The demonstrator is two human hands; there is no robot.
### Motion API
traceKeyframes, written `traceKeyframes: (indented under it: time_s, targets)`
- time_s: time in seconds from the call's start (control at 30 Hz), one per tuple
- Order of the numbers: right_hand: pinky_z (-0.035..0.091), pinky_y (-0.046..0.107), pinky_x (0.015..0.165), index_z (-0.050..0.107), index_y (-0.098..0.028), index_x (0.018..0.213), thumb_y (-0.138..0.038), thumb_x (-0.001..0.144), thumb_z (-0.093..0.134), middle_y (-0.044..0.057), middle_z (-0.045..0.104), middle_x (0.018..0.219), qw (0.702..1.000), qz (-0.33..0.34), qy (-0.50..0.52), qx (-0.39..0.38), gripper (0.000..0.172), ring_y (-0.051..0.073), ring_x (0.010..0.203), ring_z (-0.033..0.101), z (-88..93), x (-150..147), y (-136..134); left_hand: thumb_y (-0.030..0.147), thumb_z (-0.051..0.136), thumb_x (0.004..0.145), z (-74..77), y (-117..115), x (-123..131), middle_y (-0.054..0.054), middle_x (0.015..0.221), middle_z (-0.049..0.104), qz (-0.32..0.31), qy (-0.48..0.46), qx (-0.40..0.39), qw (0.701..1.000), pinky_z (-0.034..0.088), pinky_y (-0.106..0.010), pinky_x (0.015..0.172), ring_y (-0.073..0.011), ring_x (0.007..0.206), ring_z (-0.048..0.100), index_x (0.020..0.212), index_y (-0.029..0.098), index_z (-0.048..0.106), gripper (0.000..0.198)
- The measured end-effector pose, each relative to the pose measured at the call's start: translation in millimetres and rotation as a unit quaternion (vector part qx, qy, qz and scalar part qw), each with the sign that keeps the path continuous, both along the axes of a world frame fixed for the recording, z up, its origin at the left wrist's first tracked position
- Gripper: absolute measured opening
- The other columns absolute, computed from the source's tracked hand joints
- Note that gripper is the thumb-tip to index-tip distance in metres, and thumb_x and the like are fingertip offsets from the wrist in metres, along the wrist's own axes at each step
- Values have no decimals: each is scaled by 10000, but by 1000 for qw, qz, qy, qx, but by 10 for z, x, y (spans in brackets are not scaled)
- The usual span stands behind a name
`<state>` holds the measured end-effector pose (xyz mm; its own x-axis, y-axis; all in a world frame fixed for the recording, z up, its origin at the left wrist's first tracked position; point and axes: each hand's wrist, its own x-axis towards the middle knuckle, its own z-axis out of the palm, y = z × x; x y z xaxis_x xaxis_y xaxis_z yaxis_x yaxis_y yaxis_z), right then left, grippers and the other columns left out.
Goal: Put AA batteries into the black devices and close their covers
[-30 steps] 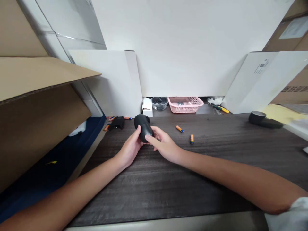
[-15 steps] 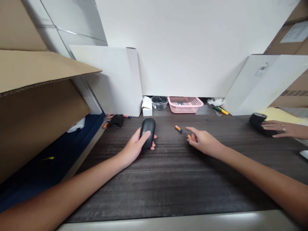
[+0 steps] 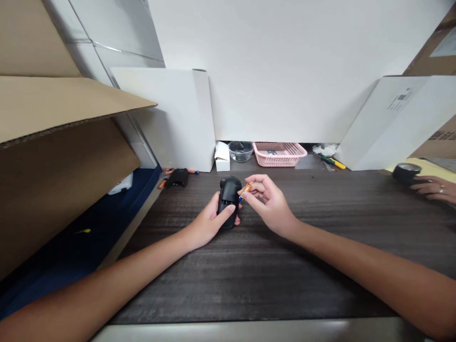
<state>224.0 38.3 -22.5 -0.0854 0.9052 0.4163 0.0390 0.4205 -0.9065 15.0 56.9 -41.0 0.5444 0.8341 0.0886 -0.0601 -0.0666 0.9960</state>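
Observation:
My left hand (image 3: pixel 208 219) is wrapped around a black rounded handheld device (image 3: pixel 231 188), its thumb lying across the front. A dark recess shows on the device just above the thumb. My right hand (image 3: pixel 272 204) pinches an orange battery (image 3: pixel 246 189) with a blue end, close against the device's right side. Whether a second battery is tucked in the right hand's fingers, I cannot tell. Behind and to the left lies a curved black cover (image 3: pixel 178 177), with several orange batteries (image 3: pixel 163 183) around it.
A white small box (image 3: pixel 223 157), a clear bowl (image 3: pixel 241 152) and a pink basket (image 3: pixel 280 161) line the back. A screwdriver (image 3: pixel 333 162) lies near them. At right, another person's hand (image 3: pixel 434 188) holds a black device (image 3: pixel 406 173). An open cardboard box (image 3: pixel 71 104) stands left.
My right hand has moved left to the device with a battery in its fingers. The battery that lay on the table is gone from there. The device now shows a recess.

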Motion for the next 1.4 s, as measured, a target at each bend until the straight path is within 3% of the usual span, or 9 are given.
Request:
traceKeyframes:
  time_s: [0.17,0.27,0.47,0.7,0.83,0.97,1.1,1.23,1.4]
  targets:
    - [602,411,908,670,-265,1187,-429,986,722,58,745,1085,999,-25,-17,27,265,218,953,726,-100,-7,28,414,753,950,7,13,8,-77,1220,720,38,-42,-75,996,577,-343,848,-184,881,726,1355,225,550,491]
    - [597,424,919,676,-277,1220,-410,1000,700,60,758,1118,997,-18,-48,50,259,230,989,726,-93,23,-12,503,695,985,-8,44,12,-72,1201,747,64,-66,-105,990,585,-354,844,-212,908,741,1365,244,571,476]
    - [571,398,919,680,-282,1195,-348,981,743,49,792,1123,992,-30,-90,83,233,236,1046,752,-76,-22,-71,714,621,966,-17,56,21,-101,1197,754,27,-103,-120,987,592,-369,830,-256,987,741,1373,221,607,639]
    - [552,394,857,686,-311,1296,-294,1058,597,40,734,997,955,-1,-221,198,255,221,895,665,-44,-18,-112,714,667,932,56,24,44,-100,1176,759,20,-100,-136,985,587,-369,786,-291,1059,722,1307,216,637,624]
    - [519,331,778,602,-282,1356,-276,1048,580,14,698,945,958,31,-239,158,308,185,808,646,-34,-38,-129,569,657,969,103,-28,35,-86,1201,748,38,-109,-159,980,570,-359,827,-289,1133,694,1251,219,633,450]
    - [426,261,643,618,-263,1091,-188,919,687,-61,603,773,958,30,-264,106,200,128,639,549,-89,-89,-151,262,668,841,134,-167,44,-59,1144,755,1,-126,-206,970,547,-363,888,-274,1125,695,1132,212,626,299]
    - [378,240,611,625,-224,908,-75,831,711,-69,570,727,954,20,-272,127,188,104,614,510,-107,-117,-182,172,775,799,131,-267,84,-20,1041,753,-13,-114,-185,976,506,-340,978,-220,1067,704,1116,214,631,351]
    - [453,249,684,663,-218,935,-153,901,768,-27,672,820,958,26,-225,175,128,130,723,600,-83,-149,-197,167,899,769,100,-246,87,-9,1009,738,-4,-100,-167,981,509,-311,980,-183,1025,701,1071,200,650,392]
    - [524,348,858,701,-224,1140,-267,960,771,53,710,991,934,35,-261,241,198,209,916,622,-78,-146,-201,138,893,774,74,-177,44,-21,1014,727,16,-106,-210,972,562,-274,887,-169,980,720,1054,178,658,368]
